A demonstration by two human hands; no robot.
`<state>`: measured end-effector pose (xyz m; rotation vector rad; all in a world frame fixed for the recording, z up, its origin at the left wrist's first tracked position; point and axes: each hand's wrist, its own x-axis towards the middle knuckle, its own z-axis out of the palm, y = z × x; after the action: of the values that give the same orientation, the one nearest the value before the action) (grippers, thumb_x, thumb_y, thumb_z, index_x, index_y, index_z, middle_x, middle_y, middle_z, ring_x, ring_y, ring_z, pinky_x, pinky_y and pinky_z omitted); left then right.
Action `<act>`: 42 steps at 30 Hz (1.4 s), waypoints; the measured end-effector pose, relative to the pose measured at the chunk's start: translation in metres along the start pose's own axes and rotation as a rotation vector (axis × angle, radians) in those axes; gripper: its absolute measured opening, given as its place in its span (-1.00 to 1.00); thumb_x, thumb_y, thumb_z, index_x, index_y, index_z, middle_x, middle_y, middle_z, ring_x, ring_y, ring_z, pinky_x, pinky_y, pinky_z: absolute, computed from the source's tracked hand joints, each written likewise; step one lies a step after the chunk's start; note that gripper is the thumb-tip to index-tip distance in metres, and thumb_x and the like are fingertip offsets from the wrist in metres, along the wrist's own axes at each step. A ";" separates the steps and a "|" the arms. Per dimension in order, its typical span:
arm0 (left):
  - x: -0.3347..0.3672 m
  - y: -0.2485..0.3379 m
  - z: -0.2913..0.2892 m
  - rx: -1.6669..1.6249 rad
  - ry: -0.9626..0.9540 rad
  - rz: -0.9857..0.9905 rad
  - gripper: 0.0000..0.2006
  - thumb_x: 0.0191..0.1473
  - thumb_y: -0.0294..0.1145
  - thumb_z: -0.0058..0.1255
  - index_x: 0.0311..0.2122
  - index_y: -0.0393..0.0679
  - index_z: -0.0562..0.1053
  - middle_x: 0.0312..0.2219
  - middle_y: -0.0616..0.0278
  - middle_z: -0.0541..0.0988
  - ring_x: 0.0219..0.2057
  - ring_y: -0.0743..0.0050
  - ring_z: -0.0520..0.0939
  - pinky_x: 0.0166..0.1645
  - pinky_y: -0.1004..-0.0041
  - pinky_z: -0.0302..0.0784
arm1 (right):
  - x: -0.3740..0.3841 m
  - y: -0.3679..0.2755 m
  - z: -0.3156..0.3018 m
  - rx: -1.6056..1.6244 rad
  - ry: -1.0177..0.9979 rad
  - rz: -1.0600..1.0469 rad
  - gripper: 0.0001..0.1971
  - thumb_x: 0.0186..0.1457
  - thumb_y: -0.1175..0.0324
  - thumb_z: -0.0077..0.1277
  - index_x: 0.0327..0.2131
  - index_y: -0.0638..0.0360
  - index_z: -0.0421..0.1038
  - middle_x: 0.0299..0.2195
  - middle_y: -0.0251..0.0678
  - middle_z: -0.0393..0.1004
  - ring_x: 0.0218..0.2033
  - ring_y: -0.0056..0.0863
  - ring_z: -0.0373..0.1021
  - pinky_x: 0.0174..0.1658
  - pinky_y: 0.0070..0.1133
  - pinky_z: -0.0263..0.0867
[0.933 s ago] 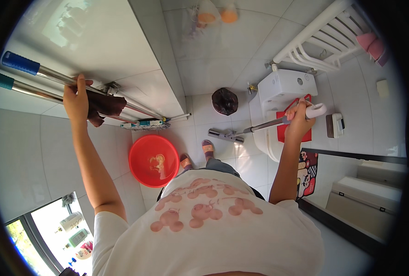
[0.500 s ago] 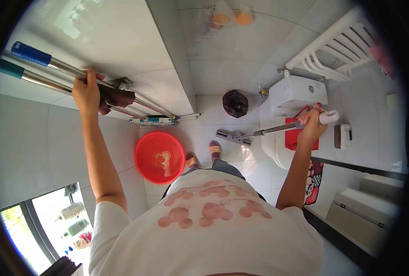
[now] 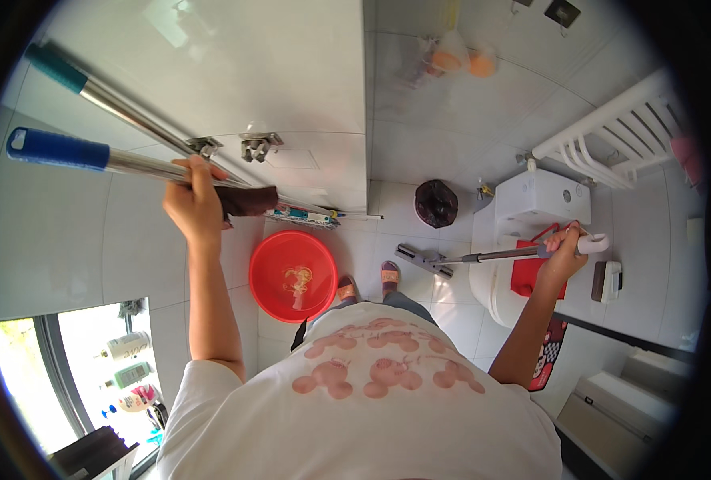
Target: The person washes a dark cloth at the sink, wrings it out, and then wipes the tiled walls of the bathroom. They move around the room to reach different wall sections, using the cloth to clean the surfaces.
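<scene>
My left hand (image 3: 195, 204) is closed around the metal pole of a blue-handled mop (image 3: 59, 150). A dark brown cloth (image 3: 247, 201) hangs by the fingers against the pole; whether the hand grips it too is unclear. Behind it, a green-handled pole (image 3: 55, 68) leans along the wall by a metal wall clip (image 3: 204, 147). A second clip (image 3: 259, 147) sits beside it with no pole in it. My right hand (image 3: 562, 252) is wrapped around the upper part of a grey floor squeegee or flat mop (image 3: 495, 256), whose grey head (image 3: 424, 260) is on the tiles.
A red basin (image 3: 293, 276) stands on the floor left of my feet. Further off is a bin with a black bag (image 3: 436, 203). A white toilet (image 3: 491, 284) with a red item (image 3: 526, 270) on it is at right. Bottles (image 3: 131, 374) stand by the window.
My left hand has brought the blue-handled mop away from the wall clip, towards me past the green-handled pole. The right hand keeps its grip, and the view has shifted.
</scene>
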<state>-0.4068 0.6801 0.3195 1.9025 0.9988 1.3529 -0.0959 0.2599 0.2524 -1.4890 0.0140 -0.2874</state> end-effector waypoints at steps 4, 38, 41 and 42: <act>-0.034 0.007 -0.007 -0.047 -0.101 0.013 -0.79 0.28 -0.46 -0.06 -0.44 -0.24 0.42 -0.61 0.30 0.57 -0.54 0.71 0.48 -0.43 0.58 0.41 | 0.003 0.009 0.006 0.003 -0.034 -0.005 -0.76 0.23 0.39 -0.01 -0.52 0.17 0.25 -0.76 -0.42 0.19 -0.74 -0.65 0.09 -0.57 -0.59 0.15; -0.109 0.037 0.311 0.057 -0.541 0.006 -0.60 0.18 -0.02 0.09 -0.45 -0.20 0.43 -0.64 0.09 0.58 -0.55 -0.09 0.63 -0.41 0.10 0.50 | 0.020 -0.036 -0.065 0.020 0.091 0.018 -0.72 0.29 0.35 -0.03 -0.51 0.11 0.20 -0.77 -0.48 0.17 -0.77 -0.72 0.09 -0.60 -0.62 0.14; -0.096 0.026 0.325 0.059 -0.492 -0.072 -0.62 0.19 -0.05 0.09 -0.44 -0.19 0.45 -0.60 0.16 0.62 -0.51 0.00 0.65 -0.35 0.16 0.52 | 0.043 -0.038 -0.061 0.040 0.115 0.023 -0.74 0.28 0.33 0.00 -0.47 0.16 0.26 -0.77 -0.48 0.18 -0.77 -0.71 0.09 -0.61 -0.62 0.14; -0.092 0.021 0.330 0.058 -0.474 -0.075 -0.63 0.19 -0.05 0.08 -0.43 -0.19 0.45 -0.60 0.17 0.62 -0.51 0.02 0.65 -0.34 0.16 0.52 | 0.049 -0.038 -0.061 0.016 0.144 0.036 -0.75 0.28 0.32 0.01 -0.46 0.17 0.27 -0.77 -0.48 0.18 -0.77 -0.71 0.09 -0.61 -0.61 0.14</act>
<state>-0.1063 0.5780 0.1891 2.0704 0.8605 0.7795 -0.0668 0.1886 0.2926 -1.4486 0.1533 -0.3636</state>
